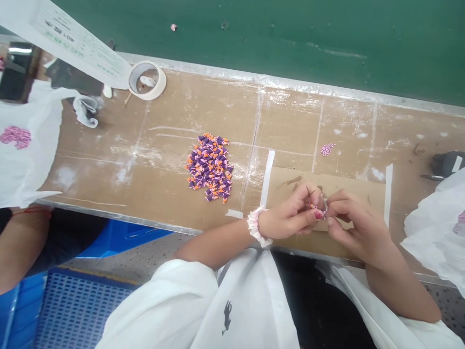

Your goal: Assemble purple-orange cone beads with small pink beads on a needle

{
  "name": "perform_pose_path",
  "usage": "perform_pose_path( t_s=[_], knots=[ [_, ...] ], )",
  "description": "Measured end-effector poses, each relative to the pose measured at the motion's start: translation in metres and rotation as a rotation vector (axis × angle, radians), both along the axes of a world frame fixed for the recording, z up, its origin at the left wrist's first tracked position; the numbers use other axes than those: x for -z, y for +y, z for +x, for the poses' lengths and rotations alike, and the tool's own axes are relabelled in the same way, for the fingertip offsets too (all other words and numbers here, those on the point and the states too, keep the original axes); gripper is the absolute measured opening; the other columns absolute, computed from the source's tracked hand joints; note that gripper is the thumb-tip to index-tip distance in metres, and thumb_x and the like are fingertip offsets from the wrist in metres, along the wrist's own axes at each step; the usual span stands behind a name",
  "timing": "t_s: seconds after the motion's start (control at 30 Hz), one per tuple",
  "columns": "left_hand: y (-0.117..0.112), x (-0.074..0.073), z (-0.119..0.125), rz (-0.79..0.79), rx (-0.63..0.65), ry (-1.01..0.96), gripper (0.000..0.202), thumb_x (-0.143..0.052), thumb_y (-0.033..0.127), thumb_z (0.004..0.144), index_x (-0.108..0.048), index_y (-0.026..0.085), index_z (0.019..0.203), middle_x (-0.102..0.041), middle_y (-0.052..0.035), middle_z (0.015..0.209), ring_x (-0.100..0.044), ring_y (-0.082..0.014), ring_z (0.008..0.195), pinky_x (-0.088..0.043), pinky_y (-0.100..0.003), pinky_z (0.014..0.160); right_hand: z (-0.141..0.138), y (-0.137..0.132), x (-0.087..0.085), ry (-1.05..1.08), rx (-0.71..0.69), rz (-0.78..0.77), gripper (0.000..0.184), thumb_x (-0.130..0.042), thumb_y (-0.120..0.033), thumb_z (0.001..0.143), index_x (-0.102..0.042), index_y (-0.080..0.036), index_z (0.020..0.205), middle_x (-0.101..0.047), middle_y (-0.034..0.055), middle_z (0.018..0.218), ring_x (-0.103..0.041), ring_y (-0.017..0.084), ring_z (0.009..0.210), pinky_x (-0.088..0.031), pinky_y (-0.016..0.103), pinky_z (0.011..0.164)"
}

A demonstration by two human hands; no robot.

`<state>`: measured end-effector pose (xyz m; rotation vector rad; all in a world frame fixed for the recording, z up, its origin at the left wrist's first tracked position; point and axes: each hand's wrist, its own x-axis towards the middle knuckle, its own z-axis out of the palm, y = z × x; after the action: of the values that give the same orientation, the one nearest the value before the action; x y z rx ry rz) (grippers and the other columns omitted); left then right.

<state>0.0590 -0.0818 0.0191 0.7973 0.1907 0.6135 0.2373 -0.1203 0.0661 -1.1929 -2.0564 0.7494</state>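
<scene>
My left hand point(292, 215), with a white scrunchie at the wrist, pinches a small orange and pink figurine point(312, 205), mostly covered by the fingers. My right hand point(358, 225) meets it from the other side, its thumb and fingertips pinched together at the figurine; what they hold there is too small to make out. Both hands are over a cardboard sheet point(348, 184) taped to the table. Left of them lies a pile of small purple, orange and pink figurines point(209, 167). Beyond the sheet sits a little cluster of tiny pink pieces point(327, 149).
At the far left of the brown table point(174, 106) are a tape roll point(160, 87), a paper sheet point(83, 48), a phone point(18, 72) and white sheeting point(39, 126) with pink pieces. More white sheeting point(432, 213) lies at right. Another person's arm point(25, 242) shows lower left.
</scene>
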Motion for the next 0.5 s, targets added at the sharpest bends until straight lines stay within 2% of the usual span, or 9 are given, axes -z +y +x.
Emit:
perform_pose_path(
  t_s=[0.17,0.3,0.4,0.5],
  knots=[
    [0.001,0.004,0.0,0.136,-0.028,0.029,0.025,-0.051,0.034,0.097,-0.03,0.024,0.089,-0.038,0.0046,0.084,-0.035,-0.0015,0.052,-0.037,-0.016,0.046,-0.001,-0.001,-0.003,0.013,0.017,-0.024,0.019,-0.054,-0.004,0.087,-0.05,-0.022,0.09,-0.053,0.0014,0.083,-0.049,0.011,0.064,-0.04,0.025,0.055],
    [0.005,0.009,-0.002,0.447,-0.175,0.126,0.021,-0.05,0.037,0.097,-0.035,0.024,0.092,-0.048,0.0023,0.083,-0.049,-0.0063,0.062,-0.045,-0.02,0.059,0.008,0.004,-0.006,0.168,-0.015,-0.113,0.017,-0.057,-0.007,0.088,-0.057,-0.022,0.093,-0.057,0.0032,0.086,-0.056,0.014,0.07,-0.044,0.026,0.055],
    [0.012,0.009,-0.003,0.697,-0.312,0.185,0.015,-0.049,0.036,0.097,-0.039,0.024,0.096,-0.056,0.0002,0.081,-0.059,-0.0097,0.07,-0.049,-0.023,0.067,0.016,0.006,-0.007,0.247,0.113,-0.09,0.018,-0.063,-0.008,0.085,-0.061,-0.023,0.094,-0.06,0.0034,0.087,-0.059,0.016,0.075,-0.046,0.028,0.058],
    [0.017,0.009,-0.006,0.901,-0.472,0.29,0.014,-0.05,0.032,0.097,-0.045,0.022,0.088,-0.061,0.0002,0.073,-0.058,-0.0107,0.067,-0.049,-0.024,0.068,0.02,0.006,-0.005,0.31,0.321,-0.044,0.018,-0.067,-0.007,0.081,-0.064,-0.023,0.089,-0.062,0.0025,0.084,-0.059,0.017,0.076,-0.047,0.028,0.059]
  ],
)
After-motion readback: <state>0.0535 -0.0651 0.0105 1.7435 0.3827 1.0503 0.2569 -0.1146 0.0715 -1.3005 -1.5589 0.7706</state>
